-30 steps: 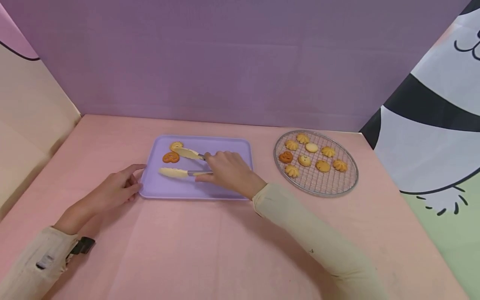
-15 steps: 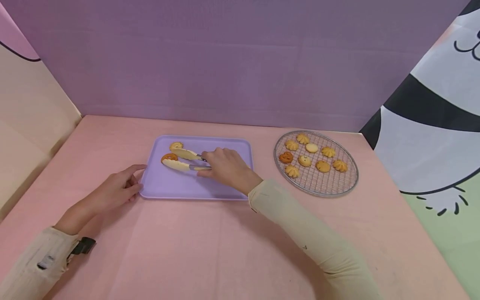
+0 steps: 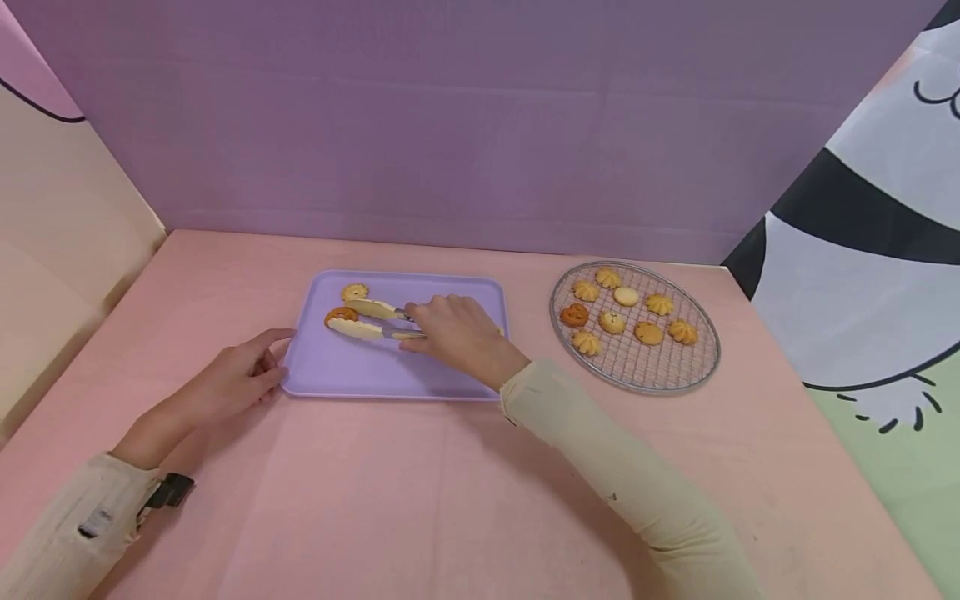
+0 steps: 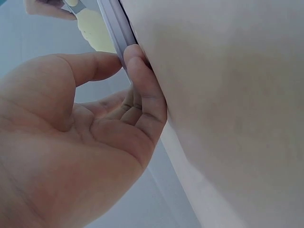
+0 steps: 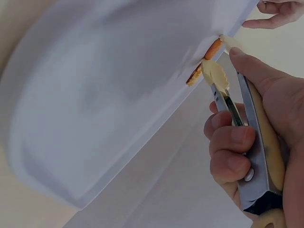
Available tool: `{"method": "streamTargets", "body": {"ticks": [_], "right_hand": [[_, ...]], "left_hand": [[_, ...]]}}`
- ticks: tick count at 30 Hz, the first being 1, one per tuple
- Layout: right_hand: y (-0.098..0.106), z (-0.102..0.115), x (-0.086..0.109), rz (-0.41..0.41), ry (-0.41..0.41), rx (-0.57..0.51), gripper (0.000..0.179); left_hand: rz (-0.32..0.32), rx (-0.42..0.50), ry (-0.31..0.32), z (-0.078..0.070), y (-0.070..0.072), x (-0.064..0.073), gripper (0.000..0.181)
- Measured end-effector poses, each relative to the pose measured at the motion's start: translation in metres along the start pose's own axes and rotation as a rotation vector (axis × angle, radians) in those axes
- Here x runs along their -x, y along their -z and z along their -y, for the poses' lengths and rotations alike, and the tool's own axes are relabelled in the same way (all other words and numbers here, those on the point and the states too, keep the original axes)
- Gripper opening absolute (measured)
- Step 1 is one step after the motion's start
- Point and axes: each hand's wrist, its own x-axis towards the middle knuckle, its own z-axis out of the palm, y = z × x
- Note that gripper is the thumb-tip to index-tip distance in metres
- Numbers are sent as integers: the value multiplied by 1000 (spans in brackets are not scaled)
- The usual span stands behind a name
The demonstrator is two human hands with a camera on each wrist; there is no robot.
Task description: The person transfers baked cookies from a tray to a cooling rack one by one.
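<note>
My right hand (image 3: 459, 337) grips yellow-tipped metal tongs (image 3: 358, 329) over the lilac tray (image 3: 390, 371). The tongs' two tips sit on either side of a brown pretzel-shaped cookie (image 3: 341, 313), which lies on the tray's left half. Just behind it is a pale round cookie (image 3: 355, 292). In the right wrist view, the pretzel-shaped cookie (image 5: 213, 49) shows between the tongs' tips, and my fingers wrap the metal handles. At the tray's left edge, my left hand (image 3: 232, 377) holds the rim; the left wrist view shows thumb and fingertips pinching the rim (image 4: 117, 28).
A round wire rack (image 3: 660, 367) stands right of the tray, bearing several cookies of different shapes, among them another pretzel-shaped one (image 3: 575, 315). Both lie on a pink table (image 3: 360, 500). A purple wall (image 3: 450, 125) rises behind the table.
The tongs' spread tips have drawn together around the pretzel-shaped cookie, mostly by the near tip moving back. Over the last half second little differs. My left hand stays at the tray's edge.
</note>
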Motion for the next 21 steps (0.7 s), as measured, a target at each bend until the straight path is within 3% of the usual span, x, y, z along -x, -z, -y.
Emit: {"method": "streamTargets", "body": {"ticks": [8, 21], "right_hand": [[4, -12, 13, -22, 2, 29, 48], [6, -28, 51, -252, 97, 109, 48]], "left_hand": [[-3, -12, -9, 0, -2, -3, 49], [-22, -44, -20, 7, -4, -2, 48]]}}
